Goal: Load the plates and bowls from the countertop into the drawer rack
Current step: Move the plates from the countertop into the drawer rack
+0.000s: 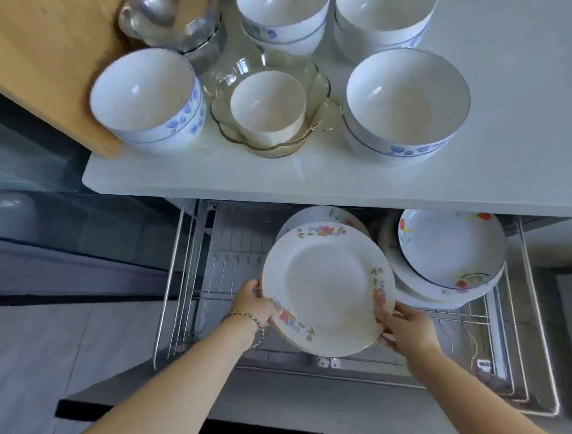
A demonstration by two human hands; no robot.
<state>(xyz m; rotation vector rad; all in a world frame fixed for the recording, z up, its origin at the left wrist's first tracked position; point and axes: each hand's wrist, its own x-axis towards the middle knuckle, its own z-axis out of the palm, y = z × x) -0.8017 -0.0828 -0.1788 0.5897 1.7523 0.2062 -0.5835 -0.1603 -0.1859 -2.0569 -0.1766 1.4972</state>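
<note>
No legible text, labels or numbers anywhere.

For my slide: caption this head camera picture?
Left hand and right hand hold a floral plate over the drawer rack.

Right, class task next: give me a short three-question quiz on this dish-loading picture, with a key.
1. True or false: the left hand and the right hand both grip the floral plate above the drawer rack.
2. What sits inside the glass dish on the countertop? A) small white cup B) egg C) fork
3. Fill in: the poppy bowl in the rack lies to the held plate's ____.
Key: 1 true; 2 A; 3 right.
</note>
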